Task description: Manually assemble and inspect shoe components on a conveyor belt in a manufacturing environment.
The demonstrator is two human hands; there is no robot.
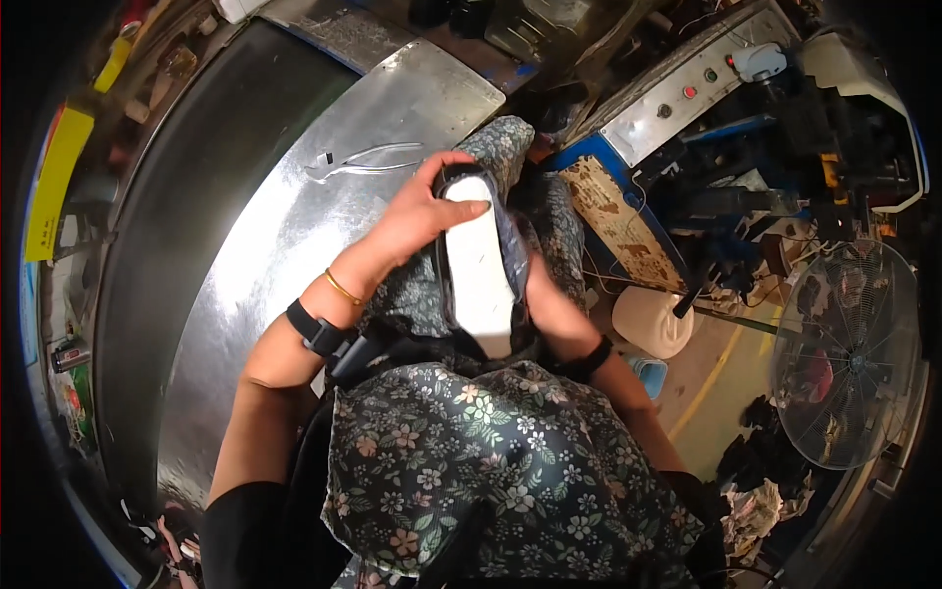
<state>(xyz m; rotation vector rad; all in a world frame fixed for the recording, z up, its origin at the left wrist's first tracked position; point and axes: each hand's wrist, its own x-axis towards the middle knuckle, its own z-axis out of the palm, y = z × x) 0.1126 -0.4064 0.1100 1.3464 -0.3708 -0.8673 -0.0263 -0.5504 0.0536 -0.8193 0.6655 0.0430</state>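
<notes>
Above my lap I hold a dark shoe upper, its white, insole-shaped underside turned up toward me. My left hand is closed round its far end, with the thumb lying across the white face. Along the near right side of the shoe upper, my right hand grips it; most of those fingers are hidden behind it. A loose flap of dark material stands out along its right edge. A pair of metal pincers lies on the shiny metal tabletop, beyond my left hand.
Left of the tabletop runs a dark conveyor belt. On the right stand a machine with a button panel, a white plastic jug and a caged fan. Crumpled scraps lie at the lower right.
</notes>
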